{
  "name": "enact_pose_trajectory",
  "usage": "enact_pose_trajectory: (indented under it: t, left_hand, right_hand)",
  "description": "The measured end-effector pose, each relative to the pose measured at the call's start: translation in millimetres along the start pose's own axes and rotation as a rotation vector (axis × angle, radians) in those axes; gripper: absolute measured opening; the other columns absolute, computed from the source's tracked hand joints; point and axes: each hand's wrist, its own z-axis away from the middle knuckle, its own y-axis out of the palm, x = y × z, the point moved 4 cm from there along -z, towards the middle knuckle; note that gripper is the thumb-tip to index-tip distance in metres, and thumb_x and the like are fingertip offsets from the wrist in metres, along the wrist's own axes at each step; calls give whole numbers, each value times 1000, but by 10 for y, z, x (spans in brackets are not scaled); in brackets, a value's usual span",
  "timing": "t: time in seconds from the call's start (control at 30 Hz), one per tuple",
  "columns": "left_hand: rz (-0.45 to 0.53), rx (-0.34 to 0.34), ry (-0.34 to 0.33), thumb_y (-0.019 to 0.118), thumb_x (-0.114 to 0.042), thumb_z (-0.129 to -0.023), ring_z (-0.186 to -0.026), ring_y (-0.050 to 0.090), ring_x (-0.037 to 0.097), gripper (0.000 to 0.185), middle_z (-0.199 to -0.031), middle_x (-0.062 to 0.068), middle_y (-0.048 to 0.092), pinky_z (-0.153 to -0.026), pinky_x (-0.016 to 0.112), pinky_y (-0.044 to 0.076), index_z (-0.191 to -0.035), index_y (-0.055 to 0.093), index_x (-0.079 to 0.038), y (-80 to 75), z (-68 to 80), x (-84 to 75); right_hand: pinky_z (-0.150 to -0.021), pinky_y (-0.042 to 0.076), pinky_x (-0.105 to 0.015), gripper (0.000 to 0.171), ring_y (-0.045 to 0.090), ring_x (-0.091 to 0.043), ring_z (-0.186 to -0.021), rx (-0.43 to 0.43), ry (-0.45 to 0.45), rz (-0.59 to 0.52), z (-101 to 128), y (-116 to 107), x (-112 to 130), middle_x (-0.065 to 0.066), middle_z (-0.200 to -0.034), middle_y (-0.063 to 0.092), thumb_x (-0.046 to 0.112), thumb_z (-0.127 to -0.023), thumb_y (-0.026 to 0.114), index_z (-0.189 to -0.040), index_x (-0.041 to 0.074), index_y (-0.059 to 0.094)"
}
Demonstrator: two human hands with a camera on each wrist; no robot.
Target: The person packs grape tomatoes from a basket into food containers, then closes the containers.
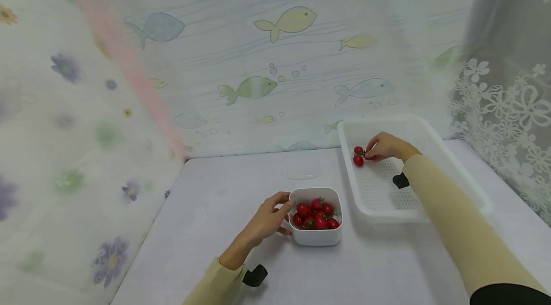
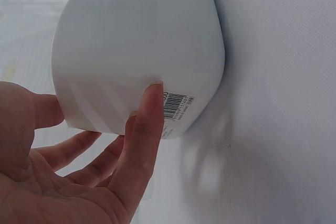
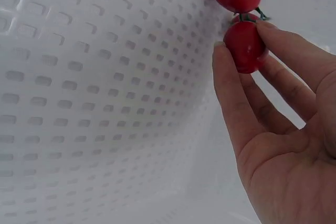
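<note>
The pale grey cloth-covered table [image 1: 206, 228] carries everything, the largest piece being the white perforated plastic tray [image 1: 447, 166], which lies under and around the right hand [image 1: 384, 146]. Its long axis runs from the near rim, back along the forearm, to the far rim just past the fingertips.

The small white rounded-square bowl [image 1: 317, 236] stands just beyond the fingers of the left hand [image 1: 268, 219], well apart from the right hand and close to the tray's near corner. The left hand cups the bowl's side wall, thumb and fingers only lightly curled against it; the left wrist view shows a fingertip [image 2: 152, 95] touching the wall beside a barcode label [image 2: 177, 106]. The bowl holds a heap of small red cherry tomatoes with green stalks [image 1: 316, 215].

Smallest are the tomatoes in the tray. The right hand pinches one red cherry tomato [image 3: 244, 45] between thumb and forefinger, low over the tray floor. Two more loose red tomatoes [image 1: 358, 156] lie just beyond those fingertips, toward the tray's far left corner; whether the pinched one touches them cannot be told. The right hand is far nearer to these, the left nearer the bowl.
</note>
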Motion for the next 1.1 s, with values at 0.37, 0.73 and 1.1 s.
enact_pose_trajectory:
  t: [0.37, 0.73, 1.1]
  left_hand:
    - [15, 9, 2, 53, -29, -108, -90, 65, 27, 40, -140, 17, 53, -66, 40, 65, -143, 54, -10, -5, -7, 22]
    - [11, 8, 2, 51, -26, -109, -88, 63, 23, 39, -139, 18, 53, -65, 40, 65, -144, 53, -9, 4, -5, -10]
    - [10, 9, 0, 52, -26, -109, -89, 63, 23, 40, -140, 19, 52, -65, 40, 65, -145, 51, -8, 11, -13, 1]
  right_hand:
    - [-92, 61, -34, 40, 70, -21, -96, 36, -67, -134, 255, -76, 194, -17, -109, 70, 11, -101, 65, -127, -17, 53]
    - [-92, 60, -31, 39, 70, -15, -94, 44, -89, -198, 520, -58, 393, -19, -115, 69, 10, -101, 65, -128, -16, 54]
    - [-96, 59, -36, 38, 68, -25, -103, 60, -115, -236, 782, 45, 540, -21, -117, 66, 10, -101, 66, -127, -15, 55]
